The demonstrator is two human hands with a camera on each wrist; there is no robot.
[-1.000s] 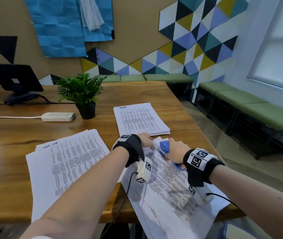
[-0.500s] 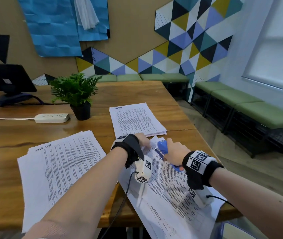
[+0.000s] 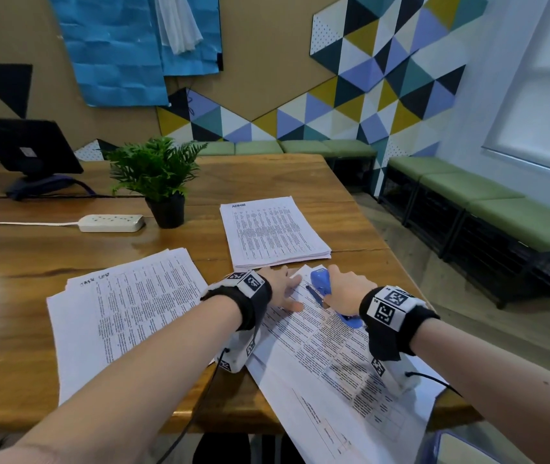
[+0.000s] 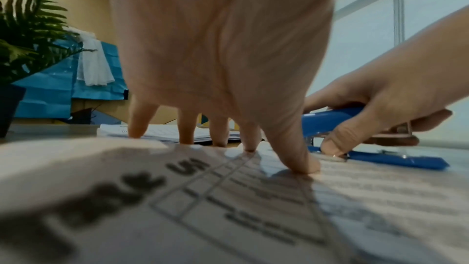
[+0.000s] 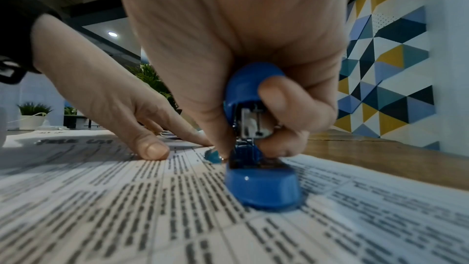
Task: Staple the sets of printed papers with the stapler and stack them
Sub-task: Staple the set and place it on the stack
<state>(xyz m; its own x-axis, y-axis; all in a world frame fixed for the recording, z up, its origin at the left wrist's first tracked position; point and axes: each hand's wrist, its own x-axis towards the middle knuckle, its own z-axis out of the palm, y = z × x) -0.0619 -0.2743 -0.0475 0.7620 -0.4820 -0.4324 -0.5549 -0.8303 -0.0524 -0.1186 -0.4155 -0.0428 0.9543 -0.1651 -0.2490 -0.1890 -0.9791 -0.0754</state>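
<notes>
- The stapler [image 3: 321,285] sits on the paper set [image 3: 327,356] at the desk [image 3: 15,323] edge, about 5 o'clock from the plant [image 3: 158,177].
- The right hand [image 3: 345,291] has its fingers [image 5: 281,91] wrapped round the stapler.
- The left hand [image 3: 280,289] has straight, spread fingers [image 4: 291,148] pinning the sheets at the stapler's 9 o'clock.
- The sheets are light, floppy and prone to slide; hold them flat near the corner.
- The stapler is rigid and smooth; grip it mid-body.
- Another stack [image 3: 273,232] lies at 12 o'clock.

Glossy blue plastic stapler [image 5: 256,184] with bare metal inside; matt printed paper [image 3: 320,356] under the fingers; varnished wood table [image 3: 15,313].
</notes>
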